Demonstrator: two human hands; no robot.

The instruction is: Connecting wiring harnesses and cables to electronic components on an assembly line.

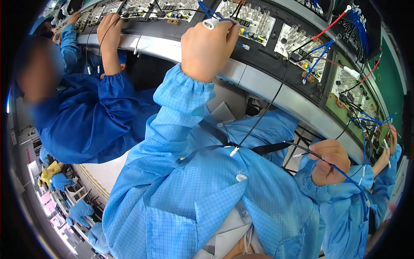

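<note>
Well, right grip [330, 162] closed on wires [343, 173] near metal edge [258, 83]; left grip [206, 52] unclear.

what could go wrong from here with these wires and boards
The thin black wire with a white tip crosses the light-blue checked gown; it might snag when the person moves.

The left hand is right beside the white circuit board with tall clear parts, so a slip could knock them.

The right hand pinches thin black and blue wiring that trails away to the right, so it could tangle.
</note>
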